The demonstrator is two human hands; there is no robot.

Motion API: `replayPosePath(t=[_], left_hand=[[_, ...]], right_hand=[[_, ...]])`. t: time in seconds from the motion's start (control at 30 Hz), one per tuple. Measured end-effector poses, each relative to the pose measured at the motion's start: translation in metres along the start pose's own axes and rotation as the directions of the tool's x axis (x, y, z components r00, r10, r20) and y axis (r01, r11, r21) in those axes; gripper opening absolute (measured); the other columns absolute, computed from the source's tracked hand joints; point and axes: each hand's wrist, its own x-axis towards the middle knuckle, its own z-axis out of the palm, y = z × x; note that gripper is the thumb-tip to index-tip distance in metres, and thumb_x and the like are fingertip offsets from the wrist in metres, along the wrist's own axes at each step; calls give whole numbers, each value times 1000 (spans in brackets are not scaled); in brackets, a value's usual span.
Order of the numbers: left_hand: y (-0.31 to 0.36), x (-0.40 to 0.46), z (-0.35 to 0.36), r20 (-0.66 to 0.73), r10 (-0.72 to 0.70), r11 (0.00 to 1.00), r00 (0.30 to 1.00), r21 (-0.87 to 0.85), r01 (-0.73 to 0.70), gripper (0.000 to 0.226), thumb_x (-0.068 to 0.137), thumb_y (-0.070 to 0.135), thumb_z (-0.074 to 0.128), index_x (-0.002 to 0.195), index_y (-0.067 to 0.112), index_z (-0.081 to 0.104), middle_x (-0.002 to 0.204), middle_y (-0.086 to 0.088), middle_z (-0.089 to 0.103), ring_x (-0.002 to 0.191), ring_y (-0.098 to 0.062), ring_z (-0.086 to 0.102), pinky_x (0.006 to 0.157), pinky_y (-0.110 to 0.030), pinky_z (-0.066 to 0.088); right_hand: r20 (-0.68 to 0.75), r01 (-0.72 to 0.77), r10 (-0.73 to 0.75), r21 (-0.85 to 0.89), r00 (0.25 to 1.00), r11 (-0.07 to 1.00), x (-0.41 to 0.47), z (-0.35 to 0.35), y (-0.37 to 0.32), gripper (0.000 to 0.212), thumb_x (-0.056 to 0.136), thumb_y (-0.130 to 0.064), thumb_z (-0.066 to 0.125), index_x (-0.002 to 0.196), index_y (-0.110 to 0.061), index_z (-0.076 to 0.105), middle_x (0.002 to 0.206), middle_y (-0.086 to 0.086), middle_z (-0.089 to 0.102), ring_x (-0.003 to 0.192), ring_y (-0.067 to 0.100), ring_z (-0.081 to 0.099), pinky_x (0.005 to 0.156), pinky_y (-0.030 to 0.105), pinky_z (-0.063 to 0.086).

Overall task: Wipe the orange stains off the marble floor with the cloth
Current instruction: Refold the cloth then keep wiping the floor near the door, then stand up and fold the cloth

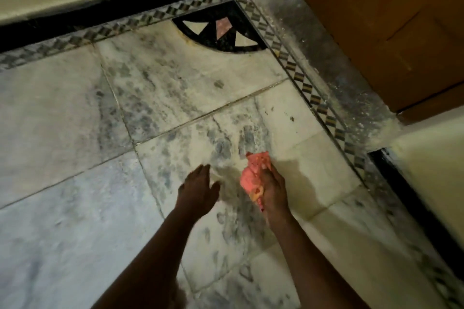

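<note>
1. No containers in view; nothing is held in or on anything except the cloth in the right hand.
2. Cloth (pixel 254 174): pink-orange, bunched into a wad, clamped in the right hand (pixel 272 189). It sits just above the marble floor (pixel 75 133), a little right of centre and near the camera. Whether it touches the floor cannot be told.
3. Cloth long axis runs near-to-far, tilted slightly left at the far end. The loose pointed end sticks out past the fingers toward the far wall; the near end trails under the palm toward the wrist.
4. Right hand fingers are curled closed around the wad, knuckles to the right, forearm coming in from bottom right.
5. Left hand (pixel 198 188): fingers spread apart and extended, palm down, holding nothing, just left of the cloth with a gap between them. Contact with the floor unclear; a shadow lies between the two hands.
6. Floor is white marble with grey smudges and veins, tile joints running diagonally. Orange stains are not clearly distinguishable; the picture is blurred.
7. Far centre: black quarter-circle inlay (pixel 222 30) with cream and pink triangles, in the corner of a checkered border strip (pixel 311 98).
8. Far right: brown wooden cabinet (pixel 389 20) beyond the border. Black skirting (pixel 100 11) along the far wall.
</note>
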Motion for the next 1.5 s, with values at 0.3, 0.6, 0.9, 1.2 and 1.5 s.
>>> replayPosePath(t=[0.3,0.6,0.9,1.2,1.5], left_hand=[[155,-252,-242,-16,36,873,999,-487,-40,28,103,25,64,129,14,66,99,0,74,83,1,68,66,-6,47],[301,-471,-459,-242,27,731,970,-657,-184,21,102,28,60,120,22,70,98,1,79,85,-14,75,74,-30,56],[380,-590,-517,-300,133,510,945,-796,-325,29,97,27,74,125,21,67,99,-8,80,80,-18,77,60,-26,54],[415,-601,-510,-458,124,494,880,-741,-456,8,96,16,75,96,12,68,91,-3,73,81,-22,76,59,-31,55],[446,-599,-536,-508,370,485,778,-609,-628,24,90,-8,73,86,15,76,89,-8,80,87,-28,79,85,-51,65]], right_hand=[[2,-103,103,96,995,990,-217,25,-340,31,108,-39,57,129,-24,75,134,1,75,131,22,67,120,47,46],[47,110,-119,156,992,982,-402,16,-629,25,102,-43,61,120,-31,74,125,-7,77,126,16,69,116,44,50],[154,236,-269,206,951,950,-510,-21,-722,38,113,-20,45,109,-34,80,110,-13,82,109,13,77,86,25,59],[168,240,-311,343,935,908,-537,-58,-739,42,106,-32,44,103,-41,85,112,-4,83,108,18,78,95,36,61],[173,58,-182,553,968,831,-529,-95,-733,68,104,-64,34,120,-19,83,131,14,76,123,32,72,103,47,56]])
